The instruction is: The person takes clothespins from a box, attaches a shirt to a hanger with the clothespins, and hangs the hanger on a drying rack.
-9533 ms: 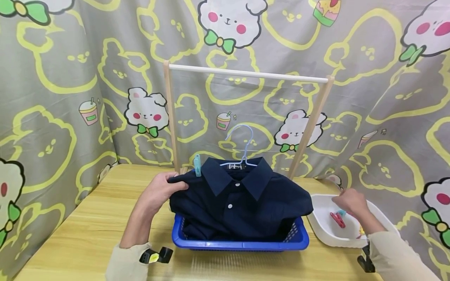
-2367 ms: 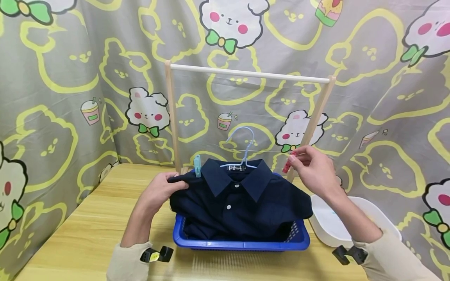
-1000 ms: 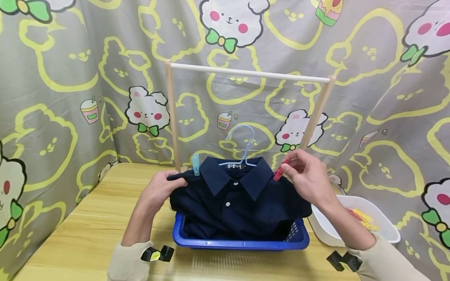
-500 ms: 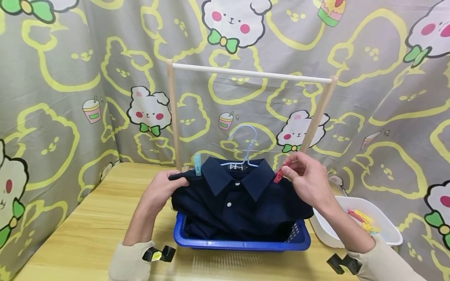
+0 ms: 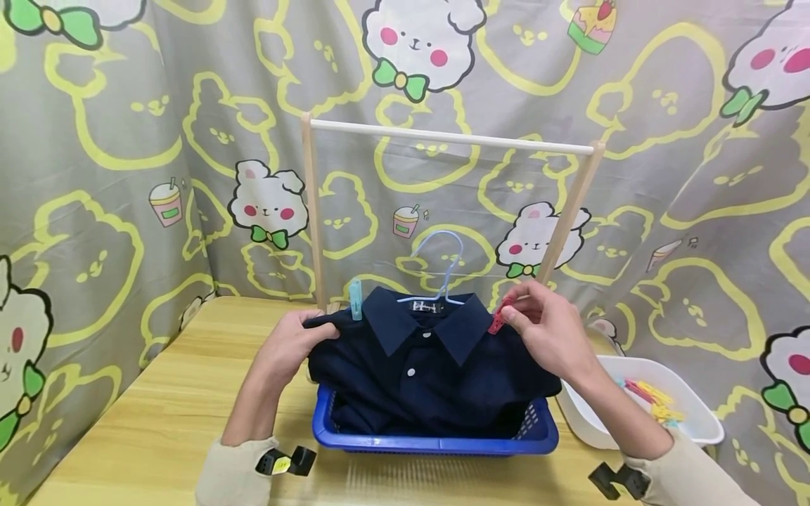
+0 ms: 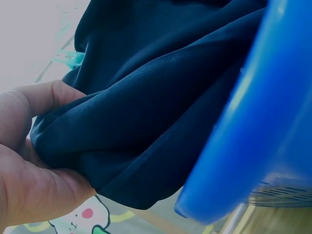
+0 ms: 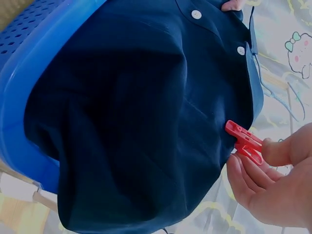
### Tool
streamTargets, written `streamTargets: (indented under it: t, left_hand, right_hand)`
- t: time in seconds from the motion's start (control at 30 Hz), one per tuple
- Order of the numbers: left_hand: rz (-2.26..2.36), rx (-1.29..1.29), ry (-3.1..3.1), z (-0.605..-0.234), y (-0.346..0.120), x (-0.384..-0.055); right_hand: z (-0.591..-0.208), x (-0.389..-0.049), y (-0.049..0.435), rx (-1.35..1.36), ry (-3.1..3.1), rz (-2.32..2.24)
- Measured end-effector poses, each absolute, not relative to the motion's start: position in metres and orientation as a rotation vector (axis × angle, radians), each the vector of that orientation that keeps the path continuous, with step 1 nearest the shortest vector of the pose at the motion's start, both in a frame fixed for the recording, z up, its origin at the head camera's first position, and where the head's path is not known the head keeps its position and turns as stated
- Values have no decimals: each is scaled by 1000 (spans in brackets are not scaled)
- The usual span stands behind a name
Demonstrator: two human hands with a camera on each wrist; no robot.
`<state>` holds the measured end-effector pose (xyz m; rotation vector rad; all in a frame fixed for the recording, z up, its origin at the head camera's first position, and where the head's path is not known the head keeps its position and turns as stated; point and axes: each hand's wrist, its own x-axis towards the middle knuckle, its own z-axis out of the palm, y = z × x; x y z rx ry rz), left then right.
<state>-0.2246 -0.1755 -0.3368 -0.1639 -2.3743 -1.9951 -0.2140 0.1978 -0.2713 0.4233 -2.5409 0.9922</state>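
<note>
Navy cloth up front: the shirt [image 5: 436, 393] slumps over and into the blue basket [image 5: 436, 445], a hanger [image 5: 446, 278] at its collar, hook standing up. Left shoulder, turquoise peg [image 5: 356, 301] already on! Over to the right shoulder, and that looks like the step in hand: the right hand [image 5: 550, 327] has thumb and fingertips closed on the handles of a red peg [image 7: 246, 141], its nose lying over the shoulder cloth, near the collar. Has it bitten? Can't tell from these angles. Far left, the left hand [image 5: 297, 337] has the shoulder end pinched between thumb and fingers, seemingly steadying the garment. So, what does the next move call for? I'd say seat that nose squarely over fabric, and hanger arm too if it runs beneath, then ease the squeeze without dragging the collar. More pegs [image 5: 658, 400] lie in the white tub [image 5: 585, 422], right on the tabletop [image 5: 164, 400].
</note>
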Motion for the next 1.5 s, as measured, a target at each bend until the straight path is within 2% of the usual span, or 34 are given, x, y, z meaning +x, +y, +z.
streamTargets:
  t: [0.43, 0.9, 1.5]
  left_hand:
    - [-1962, -163, -2375, -339, -177, -223]
    - [-1939, -159, -2390, -338, -178, -224]
    - [-1977, -150, -2372, -337, -178, -223]
  right_hand:
    - [-269, -210, 198, 362, -2631, 1010]
    - [-271, -210, 209, 436, -2784, 788]
    - [-276, -213, 223, 497, -2990, 731]
